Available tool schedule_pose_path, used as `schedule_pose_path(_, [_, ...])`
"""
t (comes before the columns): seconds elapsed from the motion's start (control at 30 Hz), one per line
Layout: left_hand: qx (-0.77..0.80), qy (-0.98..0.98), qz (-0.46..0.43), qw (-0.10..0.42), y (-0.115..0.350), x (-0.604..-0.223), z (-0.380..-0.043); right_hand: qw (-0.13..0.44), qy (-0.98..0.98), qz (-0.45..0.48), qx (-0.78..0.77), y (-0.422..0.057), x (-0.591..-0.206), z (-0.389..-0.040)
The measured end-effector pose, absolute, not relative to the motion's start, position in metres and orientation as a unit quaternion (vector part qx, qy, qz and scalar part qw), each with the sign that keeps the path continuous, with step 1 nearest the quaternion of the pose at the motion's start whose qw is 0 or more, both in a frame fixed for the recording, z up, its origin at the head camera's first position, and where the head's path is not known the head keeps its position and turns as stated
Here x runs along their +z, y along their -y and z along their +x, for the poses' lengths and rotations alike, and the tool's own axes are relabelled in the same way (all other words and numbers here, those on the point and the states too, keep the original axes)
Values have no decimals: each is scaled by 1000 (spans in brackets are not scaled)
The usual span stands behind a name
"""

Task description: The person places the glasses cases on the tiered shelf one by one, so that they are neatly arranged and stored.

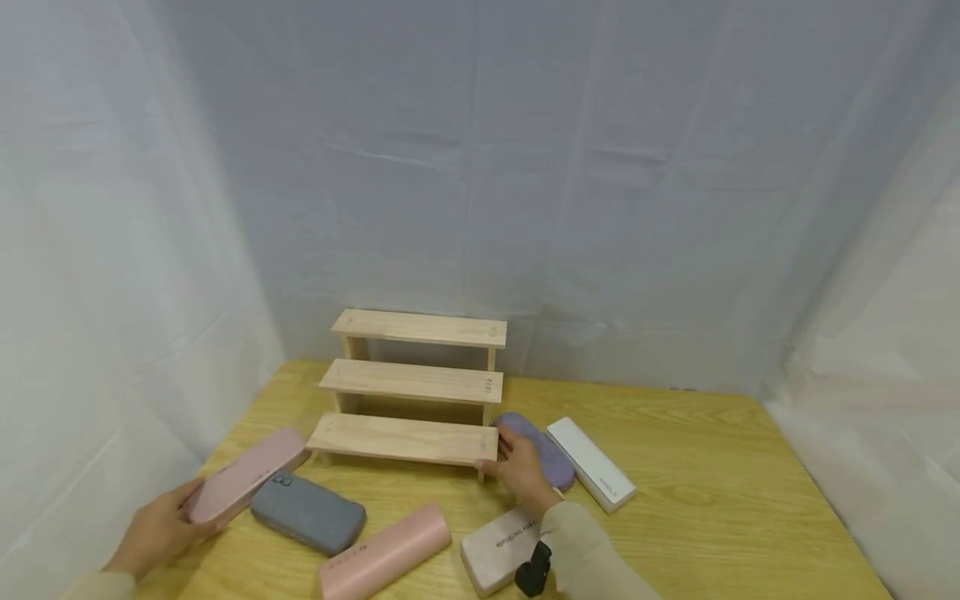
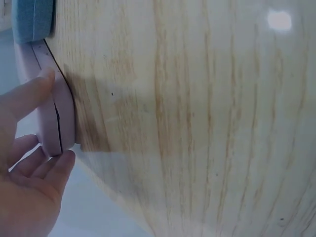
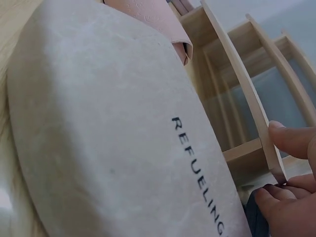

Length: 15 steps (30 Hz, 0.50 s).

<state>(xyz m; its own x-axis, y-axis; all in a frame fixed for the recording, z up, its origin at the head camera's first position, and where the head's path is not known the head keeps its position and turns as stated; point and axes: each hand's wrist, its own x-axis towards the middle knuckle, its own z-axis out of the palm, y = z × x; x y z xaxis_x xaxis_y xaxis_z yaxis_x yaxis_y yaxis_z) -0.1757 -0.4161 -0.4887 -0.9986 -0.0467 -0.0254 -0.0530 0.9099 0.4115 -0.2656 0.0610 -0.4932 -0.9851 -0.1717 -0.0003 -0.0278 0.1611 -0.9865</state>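
Observation:
My left hand (image 1: 159,527) holds the near end of a long pale pink glasses case (image 1: 251,473). In the left wrist view its thumb lies on one face of that case (image 2: 61,111), with the fingers around the end. My right hand (image 1: 525,472) pinches the right end of the lowest step of a three-step wooden display stand (image 1: 405,437). The right wrist view has the thumb on the board (image 3: 242,74) and the fingers under its corner. Right beside this hand lies a purple glasses case (image 1: 557,462), partly covered by it.
A grey-blue case (image 1: 309,510) touches the pale pink one. In front are a salmon-pink case (image 1: 386,552) and a beige case lettered REFUELING (image 1: 487,554), partly under my right forearm. A white case (image 1: 592,462) lies right of the purple one. White sheeting (image 1: 480,167) surrounds the wooden table (image 1: 720,500).

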Motion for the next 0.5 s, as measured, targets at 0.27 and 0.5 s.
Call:
schedule_pose_path(0.27, [228, -971, -63, 26, 420, -497, -177, 38, -750, -78, -656, -62, -496, -265])
schedule_pose_path(0.5, [232, -970, -70, 9, 419, -504, -177, 25, -760, -84, -644, -62, -496, -262])
